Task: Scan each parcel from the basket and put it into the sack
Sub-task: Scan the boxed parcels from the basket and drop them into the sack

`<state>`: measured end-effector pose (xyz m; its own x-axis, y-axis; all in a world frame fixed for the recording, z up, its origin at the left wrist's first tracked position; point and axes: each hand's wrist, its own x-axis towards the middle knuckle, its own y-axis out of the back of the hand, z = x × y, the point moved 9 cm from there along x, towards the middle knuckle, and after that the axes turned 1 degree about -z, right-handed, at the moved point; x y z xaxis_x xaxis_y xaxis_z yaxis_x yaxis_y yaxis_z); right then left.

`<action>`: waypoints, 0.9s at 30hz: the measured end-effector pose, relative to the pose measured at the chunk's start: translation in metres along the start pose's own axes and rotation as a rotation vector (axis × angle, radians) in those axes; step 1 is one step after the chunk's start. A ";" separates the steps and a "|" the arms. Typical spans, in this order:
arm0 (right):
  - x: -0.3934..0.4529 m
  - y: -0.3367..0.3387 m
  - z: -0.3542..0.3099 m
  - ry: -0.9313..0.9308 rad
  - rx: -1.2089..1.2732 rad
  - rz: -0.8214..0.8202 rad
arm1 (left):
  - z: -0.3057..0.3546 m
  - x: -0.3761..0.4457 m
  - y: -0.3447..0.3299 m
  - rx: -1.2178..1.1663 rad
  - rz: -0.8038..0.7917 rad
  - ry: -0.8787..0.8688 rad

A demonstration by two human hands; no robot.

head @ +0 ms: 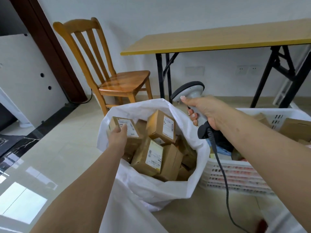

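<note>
A white sack [151,187] stands open on the floor in the middle, filled with several brown cardboard parcels bearing white labels. My left hand [117,135] grips one labelled parcel [124,126] at the sack's left inner side, just over the pile. My right hand [203,111] holds a grey barcode scanner [188,91] by its handle, above the sack's right rim, with its head pointing away; its dark cable [222,174] hangs down. The white plastic basket [235,175] sits to the right, partly hidden by my right arm.
A wooden chair [117,81] stands behind the sack. A yellow folding table [218,39] with black legs is at the back right. A brown box [296,128] and cloth lie in the basket. Glossy tiled floor spreads to the left.
</note>
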<state>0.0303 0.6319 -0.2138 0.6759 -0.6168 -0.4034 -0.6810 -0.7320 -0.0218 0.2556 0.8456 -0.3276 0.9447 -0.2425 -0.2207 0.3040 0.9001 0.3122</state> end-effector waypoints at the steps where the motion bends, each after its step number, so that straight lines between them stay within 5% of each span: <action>1: 0.003 0.003 0.003 -0.005 0.007 0.007 | 0.006 0.000 -0.007 0.029 -0.010 -0.024; 8: 0.013 0.051 0.031 -0.047 0.090 0.083 | 0.068 -0.038 -0.110 0.095 -0.220 -0.158; 14: 0.021 0.158 0.074 -0.068 0.273 0.220 | 0.098 -0.085 -0.249 0.154 -0.437 -0.255; 23: 0.051 0.324 0.179 -0.220 0.580 0.540 | 0.085 -0.150 -0.446 0.282 -0.722 -0.321; 27: 0.045 0.394 0.196 -0.088 0.654 0.756 | 0.070 -0.170 -0.525 0.381 -0.830 -0.336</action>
<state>-0.2629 0.3729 -0.4196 -0.0035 -0.8110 -0.5850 -0.9619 0.1627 -0.2199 -0.0562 0.3887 -0.3889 0.3798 -0.8909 -0.2491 0.8528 0.2329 0.4675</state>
